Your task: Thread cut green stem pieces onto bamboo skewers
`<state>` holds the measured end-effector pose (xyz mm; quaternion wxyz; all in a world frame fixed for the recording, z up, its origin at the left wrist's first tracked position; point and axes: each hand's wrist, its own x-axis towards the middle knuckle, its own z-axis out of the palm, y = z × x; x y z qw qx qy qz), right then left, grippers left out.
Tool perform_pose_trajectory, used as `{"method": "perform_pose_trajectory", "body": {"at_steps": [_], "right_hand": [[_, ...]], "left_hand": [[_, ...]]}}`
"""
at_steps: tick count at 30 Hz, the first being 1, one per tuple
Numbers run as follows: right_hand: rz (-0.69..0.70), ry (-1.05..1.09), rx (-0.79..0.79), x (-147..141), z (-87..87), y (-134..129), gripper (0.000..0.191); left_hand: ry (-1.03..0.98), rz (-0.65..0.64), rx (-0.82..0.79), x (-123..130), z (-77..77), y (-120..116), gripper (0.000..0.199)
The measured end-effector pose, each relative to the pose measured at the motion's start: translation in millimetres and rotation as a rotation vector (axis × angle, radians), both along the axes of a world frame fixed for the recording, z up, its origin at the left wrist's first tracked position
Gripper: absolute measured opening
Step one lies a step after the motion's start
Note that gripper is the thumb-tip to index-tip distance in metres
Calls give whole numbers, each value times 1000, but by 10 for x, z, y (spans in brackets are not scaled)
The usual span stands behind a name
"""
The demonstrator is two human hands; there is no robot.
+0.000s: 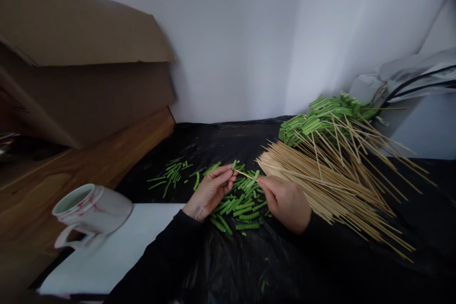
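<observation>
My left hand (213, 189) pinches a short green bean piece (234, 165) at its fingertips. My right hand (285, 199) grips a thin bamboo skewer (245, 174) with a green piece (253, 178) threaded on it, its tip pointing at my left fingers. Both hands hover over a small pile of cut green pieces (239, 209) on black plastic sheeting (249, 256). Just right of my right hand lies a big heap of bamboo skewers (331, 185).
A large pile of cut green stems (317, 121) sits behind the skewers. Thin green scraps (173, 173) lie at the left. A white mug (90, 211) stands on a white board (117, 247), beside a wooden surface (89, 166) and a cardboard box (78, 57). Grey bundle (409, 80) at right.
</observation>
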<state>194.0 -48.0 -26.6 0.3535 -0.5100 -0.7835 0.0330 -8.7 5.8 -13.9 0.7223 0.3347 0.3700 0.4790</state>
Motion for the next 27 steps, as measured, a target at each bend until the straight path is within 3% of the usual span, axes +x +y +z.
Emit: {"method": "perform_pose_trajectory", "body": {"at_steps": [27], "right_hand": [[3,-5,-39,-35,9,-27,26]], "left_hand": [[-44,19,-45,4,-41,26,8]]}}
